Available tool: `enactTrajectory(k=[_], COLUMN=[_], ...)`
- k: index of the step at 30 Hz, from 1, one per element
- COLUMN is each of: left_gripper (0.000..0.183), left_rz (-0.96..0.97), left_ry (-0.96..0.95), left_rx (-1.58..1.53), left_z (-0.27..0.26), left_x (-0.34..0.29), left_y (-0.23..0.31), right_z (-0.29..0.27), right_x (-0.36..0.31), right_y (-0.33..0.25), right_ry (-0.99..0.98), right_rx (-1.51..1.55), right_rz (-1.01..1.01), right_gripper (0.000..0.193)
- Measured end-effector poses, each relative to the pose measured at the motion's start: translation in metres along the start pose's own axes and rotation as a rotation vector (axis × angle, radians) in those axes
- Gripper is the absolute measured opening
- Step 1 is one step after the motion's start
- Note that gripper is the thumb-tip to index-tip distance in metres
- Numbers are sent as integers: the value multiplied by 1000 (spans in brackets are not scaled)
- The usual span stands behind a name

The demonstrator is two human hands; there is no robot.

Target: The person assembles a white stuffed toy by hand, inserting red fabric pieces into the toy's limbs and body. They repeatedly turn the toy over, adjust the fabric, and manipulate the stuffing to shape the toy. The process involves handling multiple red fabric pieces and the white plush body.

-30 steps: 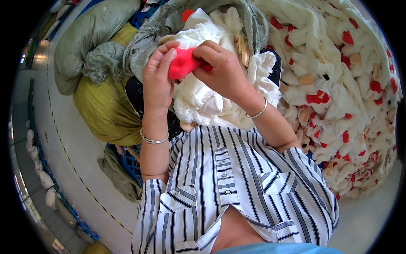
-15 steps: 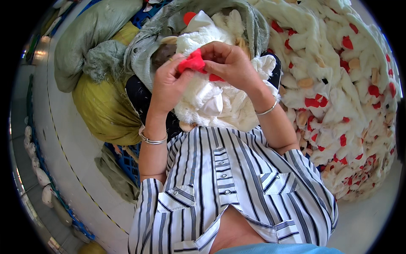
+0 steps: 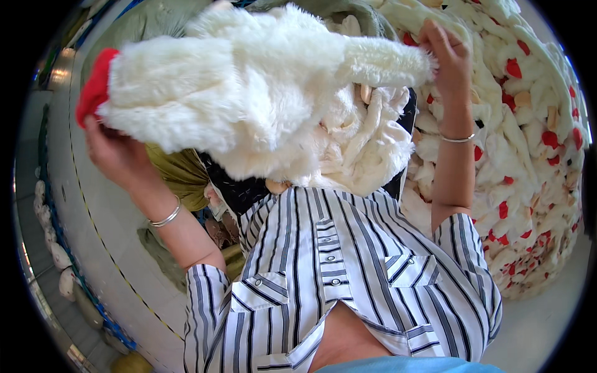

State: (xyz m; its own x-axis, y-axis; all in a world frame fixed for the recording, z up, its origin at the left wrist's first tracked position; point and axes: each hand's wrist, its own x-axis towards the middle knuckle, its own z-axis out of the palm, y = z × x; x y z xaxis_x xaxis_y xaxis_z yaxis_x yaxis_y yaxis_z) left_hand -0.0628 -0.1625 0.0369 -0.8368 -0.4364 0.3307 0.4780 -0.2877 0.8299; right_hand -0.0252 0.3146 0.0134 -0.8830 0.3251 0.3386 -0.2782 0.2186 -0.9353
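Sack (image 3: 373,18) of white plush skins (image 3: 373,137)

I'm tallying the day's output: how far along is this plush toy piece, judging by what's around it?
Looks done: a big heap of white-and-red plush pieces lies on the person's right. In hand: one white plush toy with a red end, stretched between the left hand and right hand. Left: more white pieces sit in the dark bag in front. Exact counts cannot be told.

The white plush toy (image 3: 249,99) hides the left hand's (image 3: 118,155) fingers and much of the sack (image 3: 180,174) behind. The heap of plush pieces (image 3: 528,155) is cut off by the picture's rim.
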Motion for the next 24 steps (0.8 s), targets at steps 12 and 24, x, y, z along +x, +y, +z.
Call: enactTrajectory(k=[12, 24], left_gripper=[38, 28], left_rz=[-389, -846], left_ry=[-334, -499], left_rx=[298, 601], left_z=[-40, -79], left_x=[106, -118], left_y=[-66, -100], right_z=[160, 181], right_x=[57, -113], right_y=[22, 128], right_ry=[-344, -750], right_rx=[-160, -170], right_rz=[177, 523], right_gripper=[41, 52])
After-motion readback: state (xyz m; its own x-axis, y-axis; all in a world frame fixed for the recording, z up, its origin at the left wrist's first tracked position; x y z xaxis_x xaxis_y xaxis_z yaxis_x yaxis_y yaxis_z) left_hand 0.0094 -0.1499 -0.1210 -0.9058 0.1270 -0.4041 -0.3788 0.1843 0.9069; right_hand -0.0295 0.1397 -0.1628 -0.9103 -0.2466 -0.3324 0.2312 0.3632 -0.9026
